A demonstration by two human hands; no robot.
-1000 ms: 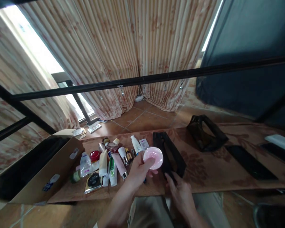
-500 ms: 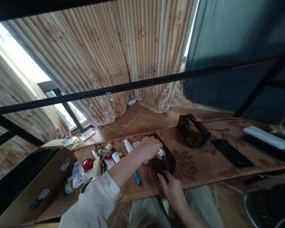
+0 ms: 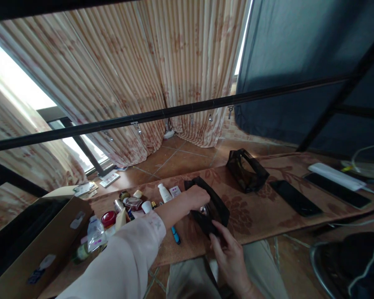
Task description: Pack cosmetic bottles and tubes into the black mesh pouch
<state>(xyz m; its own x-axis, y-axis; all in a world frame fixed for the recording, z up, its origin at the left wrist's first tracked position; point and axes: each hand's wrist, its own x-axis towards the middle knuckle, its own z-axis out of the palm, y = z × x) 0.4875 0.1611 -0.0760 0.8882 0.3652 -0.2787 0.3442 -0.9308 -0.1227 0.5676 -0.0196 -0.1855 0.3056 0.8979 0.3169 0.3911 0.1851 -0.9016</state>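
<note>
A black pouch (image 3: 218,206) lies open on the patterned tabletop (image 3: 268,216). My left hand (image 3: 197,197) reaches into its mouth, fingers curled down over a small pale pink jar (image 3: 203,211) that barely shows under them. My right hand (image 3: 229,251) grips the pouch's near edge, thumb on the fabric, and holds it open. My pale left sleeve (image 3: 127,257) crosses the table from the lower left.
A heap of cosmetic tubes, bottles and jars (image 3: 127,205) lies left of the pouch, with a blue pen (image 3: 175,234) near it. A cardboard box (image 3: 43,245) stands at far left. Further right are a second black pouch (image 3: 245,170), a phone (image 3: 296,198) and a white bar (image 3: 336,176).
My left hand carried the pink jar from in front of me over to the black pouch and down into its opening. My right hand stayed on the pouch's near edge. The view swung left.
</note>
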